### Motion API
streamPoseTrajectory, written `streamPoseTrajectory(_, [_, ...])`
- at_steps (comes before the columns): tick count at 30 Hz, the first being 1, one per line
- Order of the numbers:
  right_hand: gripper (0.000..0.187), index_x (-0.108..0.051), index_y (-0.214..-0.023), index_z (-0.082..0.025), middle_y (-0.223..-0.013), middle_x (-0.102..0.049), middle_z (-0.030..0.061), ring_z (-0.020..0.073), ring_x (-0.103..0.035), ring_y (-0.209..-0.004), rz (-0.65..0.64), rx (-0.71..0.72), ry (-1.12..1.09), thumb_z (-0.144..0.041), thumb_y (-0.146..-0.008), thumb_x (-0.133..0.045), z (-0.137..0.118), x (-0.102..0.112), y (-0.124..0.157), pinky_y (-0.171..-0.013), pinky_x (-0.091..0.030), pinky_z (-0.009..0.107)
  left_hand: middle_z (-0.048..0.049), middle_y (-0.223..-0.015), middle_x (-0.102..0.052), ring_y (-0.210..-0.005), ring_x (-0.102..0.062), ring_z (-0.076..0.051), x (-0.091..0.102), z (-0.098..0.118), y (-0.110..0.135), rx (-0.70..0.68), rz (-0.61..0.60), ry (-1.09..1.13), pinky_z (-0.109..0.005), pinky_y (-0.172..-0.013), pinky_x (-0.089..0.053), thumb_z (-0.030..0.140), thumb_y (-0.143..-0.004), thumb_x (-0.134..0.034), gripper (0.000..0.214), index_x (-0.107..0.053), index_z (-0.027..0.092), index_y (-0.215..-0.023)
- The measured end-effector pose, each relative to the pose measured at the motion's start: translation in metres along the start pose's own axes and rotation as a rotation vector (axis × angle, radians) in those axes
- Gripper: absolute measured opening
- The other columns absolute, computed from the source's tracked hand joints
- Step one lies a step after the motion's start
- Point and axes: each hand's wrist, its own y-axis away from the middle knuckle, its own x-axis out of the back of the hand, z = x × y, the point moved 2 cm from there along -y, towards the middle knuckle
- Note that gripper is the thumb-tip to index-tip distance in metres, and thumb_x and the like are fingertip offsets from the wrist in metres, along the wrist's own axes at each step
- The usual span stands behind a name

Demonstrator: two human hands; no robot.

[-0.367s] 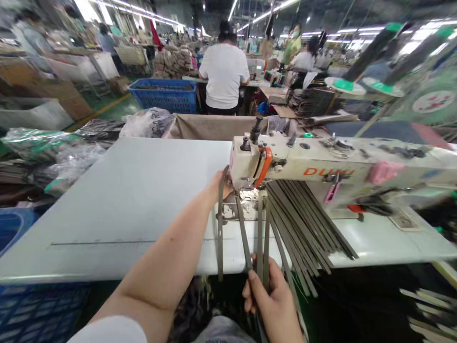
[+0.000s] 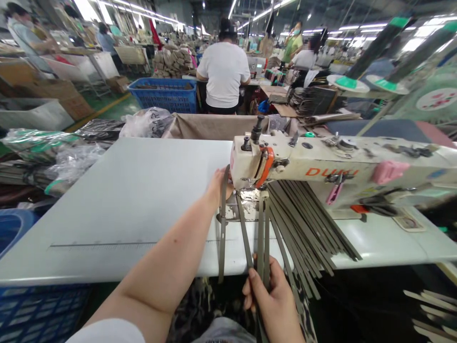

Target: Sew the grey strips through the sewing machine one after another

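Behind the needle end of a sewing machine [image 2: 303, 164], my left hand [image 2: 216, 186] reaches in close. Its fingers are mostly hidden by the machine head and by a grey-green strap [image 2: 222, 238] that hangs down in front of it over the table edge. My right hand [image 2: 273, 295] is below the table's front edge, with thumb and fingers closed on narrow grey-green straps [image 2: 262, 238]. These run up from it to the metal needle plate [image 2: 232, 209]. A fan of several similar straps [image 2: 303, 228] lies under the machine arm, to the right.
The white tabletop [image 2: 143, 190] extends left, with a ruler line [image 2: 103, 245] along its front. Thread cones [image 2: 371, 52] stand at the upper right. A fabric-lined bin [image 2: 214, 126] is behind the table. Beyond it sits a co-worker [image 2: 225, 71] beside a blue crate [image 2: 162, 95].
The hanging strap by my left hand has swung slightly right at its lower end. Both hands stay almost in place, and the view is sharper.
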Motion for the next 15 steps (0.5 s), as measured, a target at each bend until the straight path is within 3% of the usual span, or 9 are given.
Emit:
streamPoseTrajectory(11, [0.077,-0.063,-0.121,-0.025,-0.070,-0.081,-0.0022,0.0167,-0.071,-0.050,-0.003,0.019,0.017,-0.090,-0.092,-0.094,0.0000,0.0009,-0.0048,-0.048,-0.047,0.024,-0.0160,-0.146,-0.089,-0.147,-0.078,-0.041,-0.0012,-0.0024,-0.0022,-0.022,-0.038,-0.088,-0.058,-0.146,-0.046,0.013,-0.097,-0.066,0.049,-0.086,0.017,-0.142])
streamPoseTrajectory(15, [0.080,-0.064,-0.115,-0.026,-0.069,-0.080,-0.0029,0.0153,-0.069,-0.048,0.004,0.024,0.003,-0.093,-0.086,-0.096,0.0013,-0.0016,-0.0083,-0.046,-0.046,0.023,-0.0153,-0.154,-0.086,-0.154,-0.073,-0.041,-0.0003,-0.0010,-0.0008,-0.029,0.001,-0.094,-0.058,-0.143,-0.049,0.013,-0.097,-0.067,0.048,-0.085,0.020,-0.142])
